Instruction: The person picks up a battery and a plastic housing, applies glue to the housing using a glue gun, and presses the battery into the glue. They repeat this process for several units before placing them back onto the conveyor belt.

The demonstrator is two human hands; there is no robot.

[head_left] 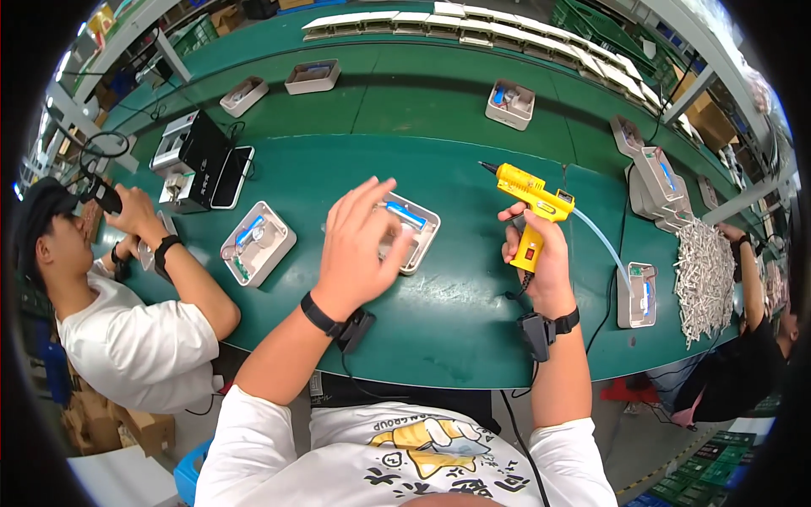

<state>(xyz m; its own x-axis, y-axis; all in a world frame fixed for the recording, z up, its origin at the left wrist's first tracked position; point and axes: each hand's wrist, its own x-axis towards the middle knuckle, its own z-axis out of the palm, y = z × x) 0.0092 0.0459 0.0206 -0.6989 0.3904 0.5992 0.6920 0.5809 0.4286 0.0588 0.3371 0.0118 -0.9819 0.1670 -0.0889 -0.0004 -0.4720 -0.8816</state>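
My right hand (553,262) is wrapped round the handle of a yellow hot glue gun (530,196), held above the green table. Its dark nozzle points up and to the left. A translucent glue stick (601,232) trails from the gun's back end. My left hand (355,245) has its fingers apart, over the left side of an open pale plastic housing (433,230). Inside that housing lies a blue battery (406,215); the rest of its inside is partly hidden by my fingers. Whether those fingers touch the housing, I cannot tell.
Similar housings stand at left (281,251) and right (623,308); several more sit on the conveyor belt (405,93) beyond. A black machine (203,165) stands back left. Small white parts (704,275) are heaped at right. A co-worker (139,325) works at left, another person (743,355) at right.
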